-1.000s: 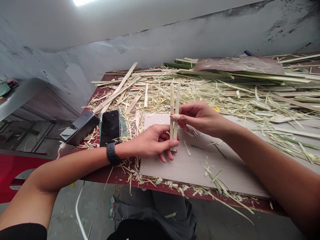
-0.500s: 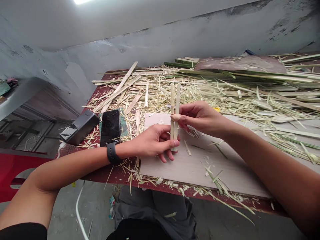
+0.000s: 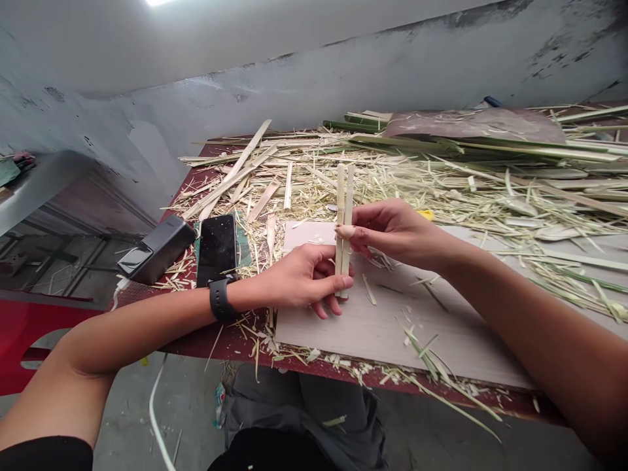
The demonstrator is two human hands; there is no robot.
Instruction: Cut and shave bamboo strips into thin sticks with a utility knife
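Two pale bamboo strips [image 3: 345, 196] stand upright side by side over the light board [image 3: 314, 327], with a narrow gap between their tops. My left hand [image 3: 316, 278] is closed on their lower ends, thumb in front and fingers behind. Higher up, my right hand [image 3: 380, 226] pinches the same strips between thumb and fingers; the thumb tip looks wrapped in something pale. The fingers cover part of the strips' middle and bottom. Loose shavings [image 3: 429, 353] lie on the board below my right forearm.
Bamboo shavings and split strips [image 3: 235, 173] cover the back of the dark red table [image 3: 235, 340]. At left lie a black phone [image 3: 216, 245] and a grey box-shaped device [image 3: 164, 245]. A curved brown sheet [image 3: 475, 125] rests on green bamboo at the back right.
The two strips have come slightly closer together at their tops and shifted a little to the right. Both hands keep nearly the same place and grip.
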